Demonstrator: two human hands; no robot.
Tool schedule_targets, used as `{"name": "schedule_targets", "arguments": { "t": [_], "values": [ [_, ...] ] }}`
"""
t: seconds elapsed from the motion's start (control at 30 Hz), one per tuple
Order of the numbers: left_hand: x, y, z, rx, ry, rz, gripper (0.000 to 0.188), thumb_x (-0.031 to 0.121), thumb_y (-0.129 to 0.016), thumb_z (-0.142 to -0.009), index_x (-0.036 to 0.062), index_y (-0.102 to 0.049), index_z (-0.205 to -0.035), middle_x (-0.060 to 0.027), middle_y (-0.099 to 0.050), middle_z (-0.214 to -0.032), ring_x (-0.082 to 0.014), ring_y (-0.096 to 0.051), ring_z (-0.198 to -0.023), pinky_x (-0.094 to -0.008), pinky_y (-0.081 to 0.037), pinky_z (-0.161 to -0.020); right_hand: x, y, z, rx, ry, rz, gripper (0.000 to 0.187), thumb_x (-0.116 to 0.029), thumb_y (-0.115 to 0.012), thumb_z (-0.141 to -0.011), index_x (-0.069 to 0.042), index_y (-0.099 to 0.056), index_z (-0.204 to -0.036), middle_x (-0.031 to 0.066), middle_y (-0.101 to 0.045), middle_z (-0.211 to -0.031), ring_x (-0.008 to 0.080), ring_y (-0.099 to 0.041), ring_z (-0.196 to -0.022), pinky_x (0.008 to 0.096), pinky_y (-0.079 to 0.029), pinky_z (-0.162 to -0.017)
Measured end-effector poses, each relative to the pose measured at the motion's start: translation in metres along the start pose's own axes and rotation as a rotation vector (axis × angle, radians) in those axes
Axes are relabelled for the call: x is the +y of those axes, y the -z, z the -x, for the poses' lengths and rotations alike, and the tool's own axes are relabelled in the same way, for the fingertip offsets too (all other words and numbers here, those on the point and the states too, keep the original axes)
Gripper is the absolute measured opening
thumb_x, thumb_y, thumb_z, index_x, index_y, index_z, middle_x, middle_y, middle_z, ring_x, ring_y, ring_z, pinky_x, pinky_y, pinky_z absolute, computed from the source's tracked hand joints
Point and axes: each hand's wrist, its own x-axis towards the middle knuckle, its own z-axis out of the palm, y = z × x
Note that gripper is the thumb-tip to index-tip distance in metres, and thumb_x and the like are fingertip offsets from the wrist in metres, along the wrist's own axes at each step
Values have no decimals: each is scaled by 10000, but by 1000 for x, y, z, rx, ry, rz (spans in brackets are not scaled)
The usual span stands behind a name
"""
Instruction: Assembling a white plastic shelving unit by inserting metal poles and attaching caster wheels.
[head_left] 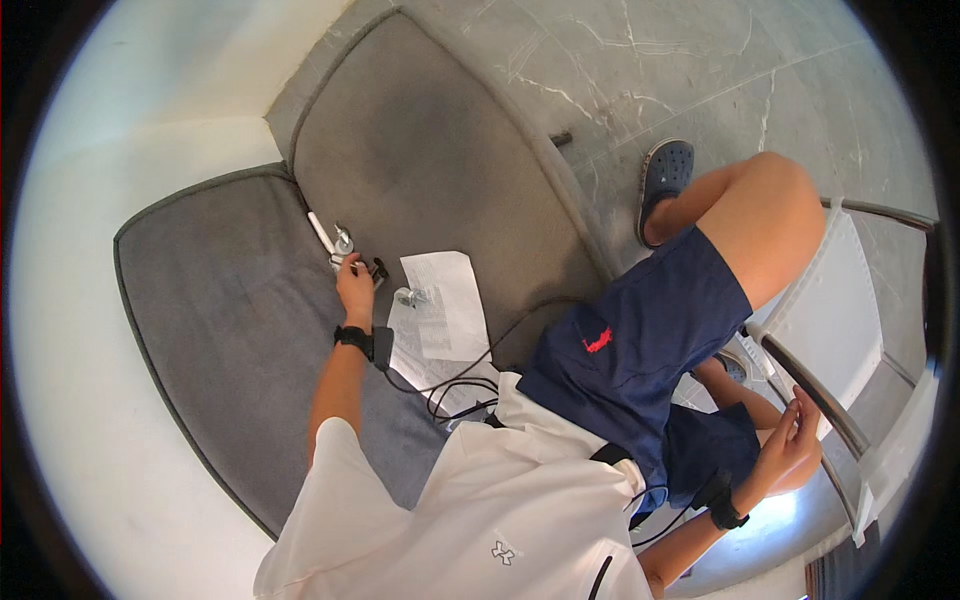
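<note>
My left hand (356,287) reaches onto the grey sofa, its fingers curled down over a small cluster of metal and dark parts. Beside the fingertips lies a silvery caster-like piece (343,240), next to a white stick-shaped item (321,232). A black piece (379,272) sits just right of the fingers. What the fingers grip is too small to make out. My right hand (788,446) is beside a metal tube (815,395) of a white-panelled frame (825,300). Its fingers are stretched out toward the tube, with nothing plainly seen in them.
Printed paper sheets (450,310) lie on the sofa (440,130), with a small clear packet (411,297) on them. A black cable (515,325) runs across the seat to my waist. My bent legs, in navy shorts (640,340), are between sofa and frame. Grey tile floor (700,80) lies beyond.
</note>
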Motion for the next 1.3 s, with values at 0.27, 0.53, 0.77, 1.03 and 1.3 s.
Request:
{"name": "schedule_targets", "arguments": {
  "t": [0.27, 0.53, 0.77, 1.03, 1.3],
  "values": [
    [74, 6, 75, -281, -339, -50, 243, 173, -687, -928, 15, -669, -1111, -166, -549, -1232, -295, -593, -1129, -393, -483, -998, 31, -9, 5, 39, 114, -150, 171, -16, -578, -976, 40, -689, -1094, 124, -715, -1058, 231, -655, -1031, 341, -485, -954],
    [90, 38, 91, -695, -524, -305, 841, 79, -844, -717, 92, -420, -1443, -176, -333, -1479, -344, -506, -1290, -417, -460, -1077, 36, -13, 3, 63, 139, -219, 163, -10, -585, -966, 33, -686, -1086, 136, -706, -1042, 246, -656, -1005, 348, -487, -925],
    [91, 17, 89, -536, -532, -255, 623, 42, -790, -726, 63, -524, -1289, -157, -450, -1248, -315, -567, -1109, -397, -497, -986, 31, -14, 6, 54, 217, -254, 145, 8, -584, -947, 28, -675, -1058, 140, -697, -1014, 260, -662, -981, 353, -498, -902],
    [87, 23, 79, -305, -511, -93, 288, 34, -704, -767, 44, -599, -1034, -80, -521, -903, -207, -559, -801, -323, -487, -741, 36, -11, 10, 61, 179, -279, 143, 2, -579, -952, 28, -670, -1059, 139, -697, -1019, 259, -661, -983, 350, -498, -905],
    [35, 74, 76, -13, 7, -10, 241, 50, -694, -823, 52, -595, -1042, -114, -523, -1112, -205, -593, -842, -332, -548, -709, 38, -8, 11, 54, 160, -281, 135, -25, -581, -972, 33, -671, -1055, 127, -698, -1026, 250, -655, -992, 349, -495, -909]
  ]
}}
